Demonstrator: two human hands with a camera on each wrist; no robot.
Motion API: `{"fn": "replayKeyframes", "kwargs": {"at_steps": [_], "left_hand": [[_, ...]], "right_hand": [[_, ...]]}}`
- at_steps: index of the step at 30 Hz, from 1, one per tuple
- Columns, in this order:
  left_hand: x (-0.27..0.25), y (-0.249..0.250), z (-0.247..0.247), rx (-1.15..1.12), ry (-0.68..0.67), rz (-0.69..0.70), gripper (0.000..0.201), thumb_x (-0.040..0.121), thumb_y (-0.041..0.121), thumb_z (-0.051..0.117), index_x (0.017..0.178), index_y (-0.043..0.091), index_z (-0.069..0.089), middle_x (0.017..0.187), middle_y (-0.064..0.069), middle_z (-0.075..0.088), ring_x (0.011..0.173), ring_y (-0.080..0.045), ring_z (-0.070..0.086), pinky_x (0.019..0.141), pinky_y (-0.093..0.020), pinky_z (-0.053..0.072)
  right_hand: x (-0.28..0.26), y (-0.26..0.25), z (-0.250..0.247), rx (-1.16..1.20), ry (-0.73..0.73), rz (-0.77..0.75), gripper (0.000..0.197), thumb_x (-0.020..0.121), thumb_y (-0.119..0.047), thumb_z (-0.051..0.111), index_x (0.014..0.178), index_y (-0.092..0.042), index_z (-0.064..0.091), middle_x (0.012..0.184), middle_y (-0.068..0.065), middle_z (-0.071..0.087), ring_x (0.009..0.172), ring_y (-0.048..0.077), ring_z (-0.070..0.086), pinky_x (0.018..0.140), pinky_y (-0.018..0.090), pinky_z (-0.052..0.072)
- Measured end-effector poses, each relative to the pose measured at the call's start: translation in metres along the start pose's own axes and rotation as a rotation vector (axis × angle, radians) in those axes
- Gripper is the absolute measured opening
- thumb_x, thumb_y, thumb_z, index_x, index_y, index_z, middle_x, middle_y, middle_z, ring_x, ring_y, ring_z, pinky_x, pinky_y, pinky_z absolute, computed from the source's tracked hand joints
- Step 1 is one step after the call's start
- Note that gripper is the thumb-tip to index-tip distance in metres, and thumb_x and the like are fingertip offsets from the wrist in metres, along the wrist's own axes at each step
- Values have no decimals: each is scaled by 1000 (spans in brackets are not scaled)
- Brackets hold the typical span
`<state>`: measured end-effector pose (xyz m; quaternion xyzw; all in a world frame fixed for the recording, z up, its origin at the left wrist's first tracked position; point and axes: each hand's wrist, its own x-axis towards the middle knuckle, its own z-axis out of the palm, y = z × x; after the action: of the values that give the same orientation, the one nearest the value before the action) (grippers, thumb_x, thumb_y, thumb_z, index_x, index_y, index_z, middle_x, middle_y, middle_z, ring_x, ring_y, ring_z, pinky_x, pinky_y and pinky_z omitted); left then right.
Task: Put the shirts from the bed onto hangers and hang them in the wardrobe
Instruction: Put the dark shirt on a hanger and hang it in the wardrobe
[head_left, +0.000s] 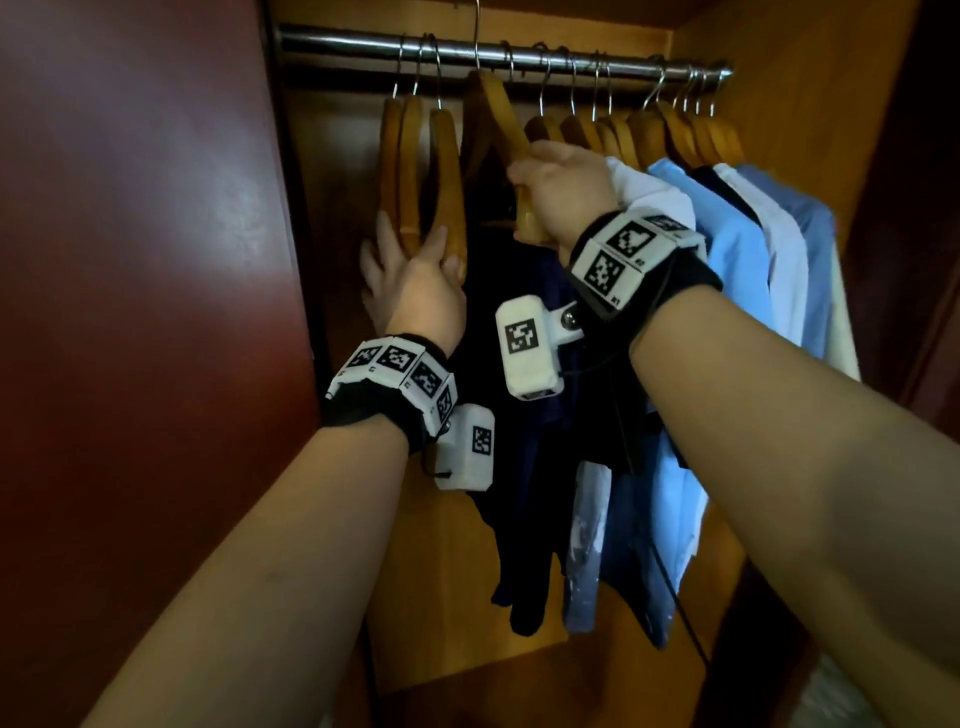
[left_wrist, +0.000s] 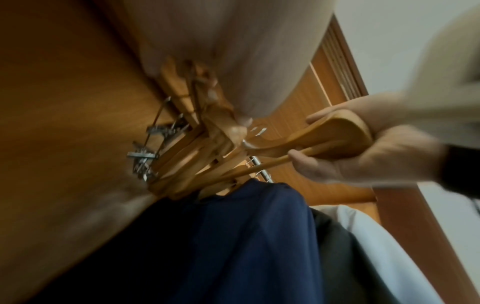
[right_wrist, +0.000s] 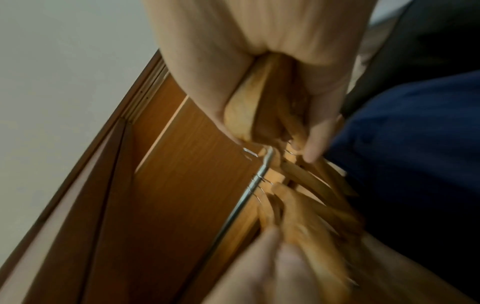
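Wardrobe (head_left: 779, 130) is already holding a row of shirts (head_left: 737, 249) on the rail (head_left: 332, 44), so I'm guessing a good part is done. Right hand (head_left: 558, 189) is gripping a hanger (head_left: 501, 111) that's sitting high, hook over the rail. Left hand (head_left: 415, 280) is holding the empty hangers (head_left: 421, 171), fingers round them. Bed isn't showing, so no telling what's left. Wrist views are blurring.

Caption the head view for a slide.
Right hand lifts a bare wooden hanger above the rail; left hand steadies three empty hangers.
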<state>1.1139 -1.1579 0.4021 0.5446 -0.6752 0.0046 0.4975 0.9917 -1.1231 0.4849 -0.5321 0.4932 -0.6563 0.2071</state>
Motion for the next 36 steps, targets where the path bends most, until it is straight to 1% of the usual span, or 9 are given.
{"fn": "replayKeyframes", "kwargs": {"at_steps": [3, 8, 12, 14, 19, 25, 29, 32, 36], "left_hand": [[-3, -2, 0, -41, 28, -20, 39, 100, 27, 45, 135, 40, 51, 162, 0, 4, 147, -29, 4, 113, -50, 18], [-12, 1, -12, -80, -103, -31, 40, 100, 27, 45, 138, 38, 50, 163, 1, 2, 148, -30, 0, 116, -53, 12], [-26, 19, -29, -169, -104, 87, 38, 100, 33, 46, 135, 24, 55, 152, -4, 36, 142, -27, 27, 115, -36, 22], [-36, 40, -39, -343, -123, 156, 43, 100, 32, 49, 139, 16, 51, 131, 0, 56, 124, -15, 50, 101, -18, 33], [-68, 101, -48, -838, -398, -7, 74, 98, 31, 54, 155, 26, 7, 122, 0, 64, 87, -11, 72, 67, -16, 54], [-151, 180, -36, -1087, -462, 3, 109, 89, 9, 67, 151, 27, -21, 125, -7, 64, 86, -14, 72, 77, -32, 58], [-248, 252, -12, -1045, -469, 145, 120, 83, 4, 71, 146, 15, -31, 78, 12, 71, 66, -3, 65, 66, -21, 52], [-332, 311, 11, -1067, -543, 243, 125, 78, 9, 75, 145, 14, -31, 78, 0, 71, 69, -10, 68, 74, -26, 55], [-402, 364, 30, -926, -670, 270, 102, 83, 39, 70, 155, 25, -1, 94, 0, 68, 92, -15, 64, 93, -38, 51]], "right_hand": [[-20, 17, 3, -36, 42, -13, 49, 84, -22, 65, 132, -15, 58, 124, 5, 63, 113, 21, 59, 101, 43, 47], [-55, 36, -13, 63, 57, 29, 46, 88, -13, 65, 133, -8, 55, 96, 0, 64, 86, 17, 64, 90, 47, 54], [-92, 35, -39, 125, 61, 22, 46, 89, -9, 64, 134, -7, 53, 96, 1, 64, 79, 10, 61, 86, 39, 54], [-113, 33, -55, 145, 72, 21, 47, 89, -8, 65, 134, -9, 54, 92, -6, 65, 80, 10, 62, 91, 42, 53], [-178, 26, -114, 158, 31, -1, 48, 89, -4, 65, 135, -10, 52, 90, -2, 65, 77, 14, 60, 86, 45, 52], [-265, 15, -236, 60, 2, 30, 47, 80, -7, 69, 125, -17, 57, 87, 10, 61, 72, 20, 58, 69, 35, 49], [-322, 9, -335, -581, 47, 40, 36, 87, -22, 64, 122, -22, 62, 87, 1, 64, 70, 17, 59, 67, 30, 50], [-369, 14, -393, -888, 205, 57, 33, 88, -26, 61, 121, -23, 59, 101, 6, 66, 96, 29, 60, 81, 40, 48], [-448, 18, -479, -833, 428, 180, 35, 90, -23, 61, 125, -26, 60, 96, -2, 66, 92, 21, 61, 85, 40, 49]]}}
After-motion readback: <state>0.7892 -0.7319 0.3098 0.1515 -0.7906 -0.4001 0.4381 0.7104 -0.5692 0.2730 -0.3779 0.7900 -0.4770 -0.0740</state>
